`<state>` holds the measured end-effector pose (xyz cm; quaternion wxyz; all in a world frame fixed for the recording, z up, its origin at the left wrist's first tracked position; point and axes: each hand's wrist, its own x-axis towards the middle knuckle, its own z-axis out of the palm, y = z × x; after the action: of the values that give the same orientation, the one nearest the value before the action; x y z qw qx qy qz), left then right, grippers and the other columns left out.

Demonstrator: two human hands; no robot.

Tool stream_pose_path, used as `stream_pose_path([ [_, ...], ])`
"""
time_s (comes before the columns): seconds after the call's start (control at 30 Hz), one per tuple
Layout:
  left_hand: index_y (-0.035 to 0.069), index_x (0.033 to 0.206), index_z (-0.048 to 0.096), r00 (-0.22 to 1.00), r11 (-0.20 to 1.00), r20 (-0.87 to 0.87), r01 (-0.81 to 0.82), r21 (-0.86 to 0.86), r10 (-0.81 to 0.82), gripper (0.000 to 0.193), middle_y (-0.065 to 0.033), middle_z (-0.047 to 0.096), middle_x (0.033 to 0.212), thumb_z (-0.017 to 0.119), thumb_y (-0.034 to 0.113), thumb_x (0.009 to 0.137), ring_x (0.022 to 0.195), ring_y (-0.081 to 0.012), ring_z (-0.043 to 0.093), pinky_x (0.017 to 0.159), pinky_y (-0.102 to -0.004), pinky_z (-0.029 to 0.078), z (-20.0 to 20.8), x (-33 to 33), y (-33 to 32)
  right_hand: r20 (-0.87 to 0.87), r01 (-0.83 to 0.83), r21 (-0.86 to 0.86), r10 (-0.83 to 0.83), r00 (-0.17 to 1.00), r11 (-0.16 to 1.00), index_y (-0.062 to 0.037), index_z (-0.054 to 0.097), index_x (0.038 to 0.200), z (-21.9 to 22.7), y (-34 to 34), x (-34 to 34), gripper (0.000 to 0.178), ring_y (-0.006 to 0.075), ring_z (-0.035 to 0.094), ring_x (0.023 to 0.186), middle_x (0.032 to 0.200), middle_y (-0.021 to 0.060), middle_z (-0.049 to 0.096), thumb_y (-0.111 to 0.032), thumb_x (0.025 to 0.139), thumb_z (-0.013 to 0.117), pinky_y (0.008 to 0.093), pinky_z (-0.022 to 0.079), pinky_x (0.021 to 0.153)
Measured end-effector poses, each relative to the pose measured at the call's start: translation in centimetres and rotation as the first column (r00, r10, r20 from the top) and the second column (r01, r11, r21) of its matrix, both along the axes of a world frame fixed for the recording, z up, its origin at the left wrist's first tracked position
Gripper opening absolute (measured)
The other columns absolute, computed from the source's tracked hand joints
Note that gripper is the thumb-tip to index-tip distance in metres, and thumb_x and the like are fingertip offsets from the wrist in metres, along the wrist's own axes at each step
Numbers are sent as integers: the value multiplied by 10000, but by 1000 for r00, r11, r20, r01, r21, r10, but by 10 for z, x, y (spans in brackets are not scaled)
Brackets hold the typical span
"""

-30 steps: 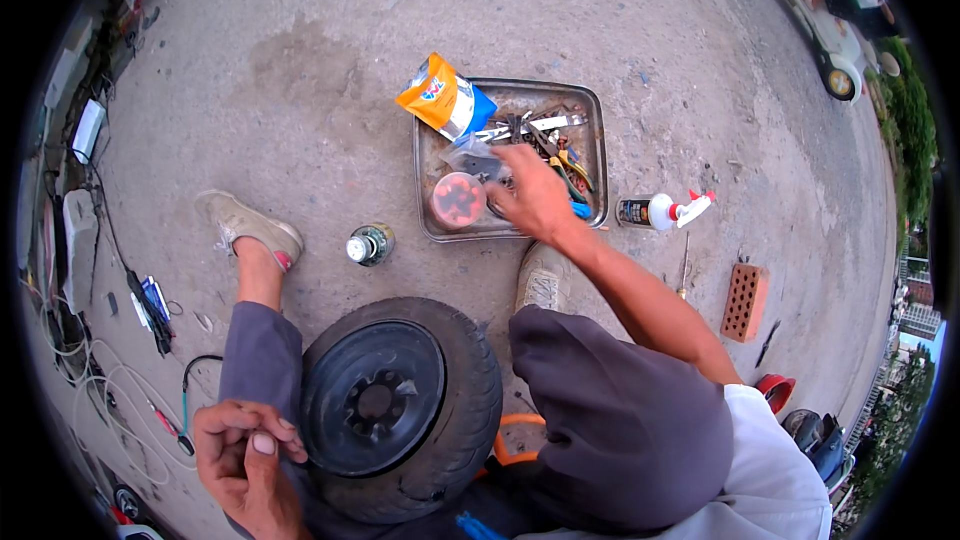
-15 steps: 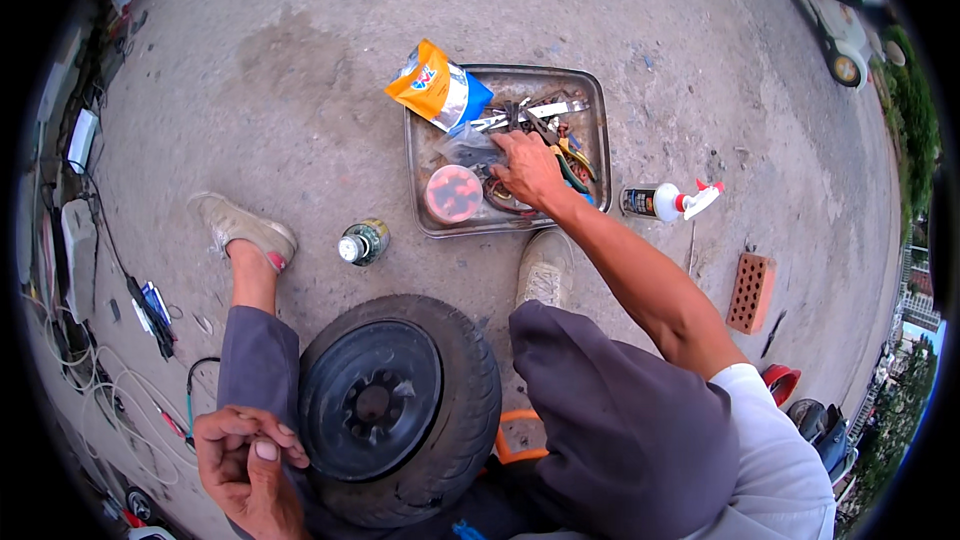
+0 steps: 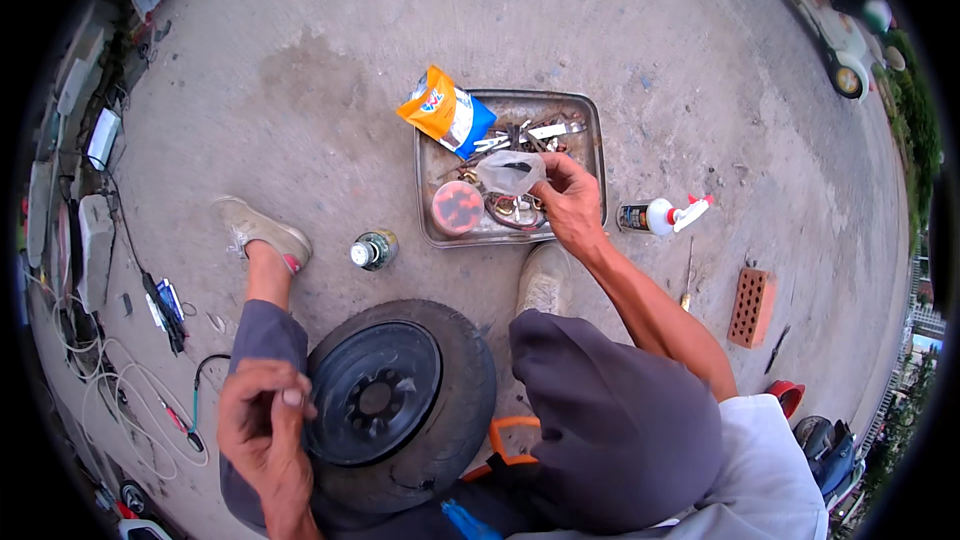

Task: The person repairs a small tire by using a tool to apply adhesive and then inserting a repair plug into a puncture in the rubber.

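Above centre, the right hand (image 3: 570,202) is pinching a translucent plastic bag (image 3: 508,173); lower left, the left hand (image 3: 264,430) is hovering curled, contents unclear.

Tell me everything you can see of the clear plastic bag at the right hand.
The plastic bag is small, thin-looking, see-through and whitish, with a loose, crumpled shape. The right hand pinches it at its right end, by thumb and fingers. In the picture it lies over the shallow tray, above and right of the round tub. Whether it holds anything or touches what lies beneath, I cannot tell.
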<state>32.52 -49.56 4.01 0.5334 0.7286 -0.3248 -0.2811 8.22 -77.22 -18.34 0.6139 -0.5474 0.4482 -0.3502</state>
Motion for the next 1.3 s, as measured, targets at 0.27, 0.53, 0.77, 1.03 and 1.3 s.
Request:
stream_pose_path([
  [0.27, 39, 930, 706, 736, 945, 648, 319, -75, -197, 217, -140, 632, 1074, 745, -74, 749, 936, -269, 608, 790, -361, 504, 47, -16, -39, 139, -172, -259, 213, 967, 950, 38, 682, 1089, 144, 24, 5, 206, 152, 692, 1036, 1115, 83, 704, 107, 895, 691, 300, 577, 928],
  [0.53, 48, 1011, 738, 561, 831, 807, 526, -179, -182, 297, -165, 613, 1259, 765, -82, 745, 1099, -313, 614, 868, -405, 517, 103, -66, -79, -279, -443, -580, 344, 897, 684, 3, 685, 1056, 281, 34, -21, 251, 182, 711, 998, 1058, 102, 716, 63, 827, 766, 333, 597, 906],
  [0.77, -13, 1076, 676, 707, 862, 706, 382, -334, -40, 286, -168, 587, 1281, 664, -131, 816, 1052, -268, 620, 838, -350, 509, 91, -52, -39, -223, -389, -758, 352, 909, 524, -21, 671, 870, 344, 81, 6, 240, 270, 687, 785, 826, 111, 699, -141, 795, 866, 380, 526, 685],
  [1.03, -48, 1208, 635, 975, 874, 221, 86, -478, 26, 242, -92, 558, 1379, 533, -89, 992, 1131, -152, 594, 870, -271, 497, 29, -26, -13, -96, -363, -716, 432, 897, 596, -6, 659, 853, 313, 107, 39, 209, 264, 683, 781, 816, 123, 695, -103, 800, 836, 371, 513, 678],
  [1.3, -62, 1166, 642, 971, 958, 236, 97, -270, -31, 240, -113, 573, 1364, 551, -80, 944, 1125, -188, 607, 890, -276, 486, -1, -6, -11, -109, -367, -740, 437, 893, 564, -10, 640, 838, 290, 108, 71, 216, 307, 662, 803, 820, 128, 655, -101, 795, 831, 408, 502, 694],
])
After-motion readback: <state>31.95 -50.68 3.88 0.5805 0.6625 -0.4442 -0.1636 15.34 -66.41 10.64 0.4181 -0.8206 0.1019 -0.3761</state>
